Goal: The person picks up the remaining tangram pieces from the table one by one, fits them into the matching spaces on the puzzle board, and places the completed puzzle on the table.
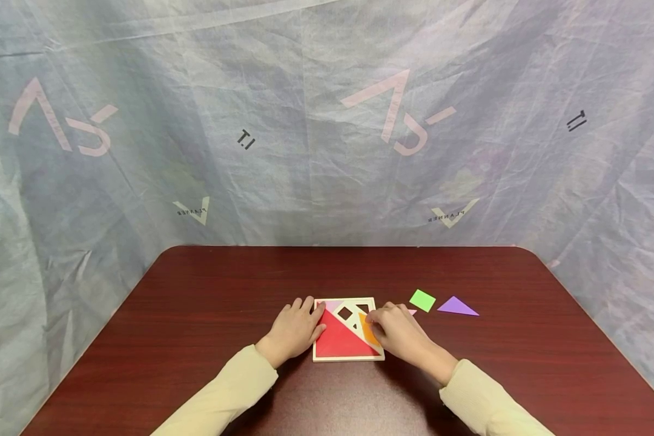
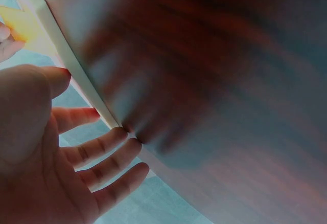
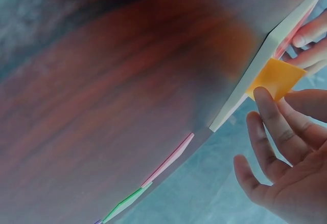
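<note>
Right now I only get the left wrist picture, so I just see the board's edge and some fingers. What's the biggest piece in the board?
Observer: A red triangle fills the near-left half of the board.
Visitor: Oh, nice! Is anything lying off to the right of it?
Observer: Yes, a green square lies on the table.
Visitor: And past that?
Observer: A purple triangle, farther right.

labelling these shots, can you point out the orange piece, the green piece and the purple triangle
orange piece [image 3: 277,78], right wrist view, middle of its broad face
green piece [image 1: 422,300], head view, middle of its top face
purple triangle [image 1: 456,307], head view, middle of its top face
</note>
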A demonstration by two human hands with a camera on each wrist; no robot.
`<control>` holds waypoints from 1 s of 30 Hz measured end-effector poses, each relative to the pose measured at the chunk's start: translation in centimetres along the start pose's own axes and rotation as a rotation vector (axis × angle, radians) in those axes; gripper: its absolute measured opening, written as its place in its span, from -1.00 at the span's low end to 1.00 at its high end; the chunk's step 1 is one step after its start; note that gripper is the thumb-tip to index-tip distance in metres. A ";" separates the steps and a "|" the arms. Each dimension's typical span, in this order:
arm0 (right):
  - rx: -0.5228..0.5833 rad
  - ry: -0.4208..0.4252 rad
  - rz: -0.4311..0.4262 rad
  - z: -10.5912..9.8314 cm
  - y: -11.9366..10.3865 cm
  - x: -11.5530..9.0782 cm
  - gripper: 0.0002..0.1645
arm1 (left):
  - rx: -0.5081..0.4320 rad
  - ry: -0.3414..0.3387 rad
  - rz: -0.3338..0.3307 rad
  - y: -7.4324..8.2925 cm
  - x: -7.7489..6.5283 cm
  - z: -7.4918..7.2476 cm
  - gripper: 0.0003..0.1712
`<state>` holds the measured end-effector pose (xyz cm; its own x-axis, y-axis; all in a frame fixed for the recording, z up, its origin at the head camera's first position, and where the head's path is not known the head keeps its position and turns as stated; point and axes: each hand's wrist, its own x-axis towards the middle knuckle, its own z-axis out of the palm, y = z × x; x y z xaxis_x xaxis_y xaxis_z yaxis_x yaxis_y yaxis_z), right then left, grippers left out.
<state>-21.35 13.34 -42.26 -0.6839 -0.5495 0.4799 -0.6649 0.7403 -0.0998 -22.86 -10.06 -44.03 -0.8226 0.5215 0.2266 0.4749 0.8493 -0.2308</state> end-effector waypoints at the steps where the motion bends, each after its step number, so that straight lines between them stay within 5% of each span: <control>1: -0.002 -0.004 0.001 0.0 0.0 0.0 -0.86 | -0.002 0.002 0.000 0.0 0.0 0.0 -0.48; 10: -0.029 -0.085 0.047 -0.3 -0.2 -0.4 -0.87 | -0.006 0.000 -0.002 0.0 0.1 0.1 -0.48; 30: -0.127 -0.060 0.007 0.2 -0.4 -0.8 -0.88 | -0.008 -0.016 -0.007 -0.1 0.1 0.3 -0.47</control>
<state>-20.61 13.44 -42.74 -0.7078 -0.5631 0.4266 -0.6190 0.7853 0.0097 -23.07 -10.08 -44.25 -0.8307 0.5144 0.2129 0.4716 0.8534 -0.2220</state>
